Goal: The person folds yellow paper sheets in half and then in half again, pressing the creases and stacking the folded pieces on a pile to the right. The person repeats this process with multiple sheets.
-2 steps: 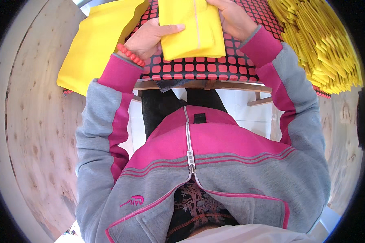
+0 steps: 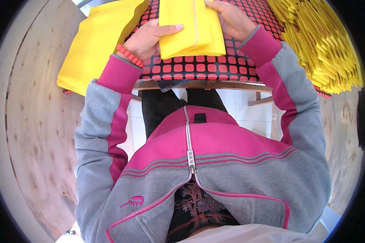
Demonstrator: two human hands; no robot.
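A folded yellow sheet [image 2: 190,30], cloth-like and layered with a pale line running down its upper layer, lies at the top middle over the patterned table. My left hand [image 2: 148,38], with a red bead bracelet on its wrist, grips its left edge, thumb on top and the other fingers out of sight beneath. At the upper right edge, my right hand [image 2: 236,21] pinches the same sheet between thumb and fingers. The upper end of the sheet runs out of the picture.
A red-and-black checked cover [image 2: 200,69] lies on the table. To the left is a larger flat yellow stack [image 2: 95,44]. A tall, fanned pile of folded yellow pieces [image 2: 322,48] stands at the right. Wooden boards [image 2: 40,101] rise on the left side.
The upper layer of the folded yellow sheet has shifted very slightly up and left. My right hand has moved a touch to the left; both hands keep their hold.
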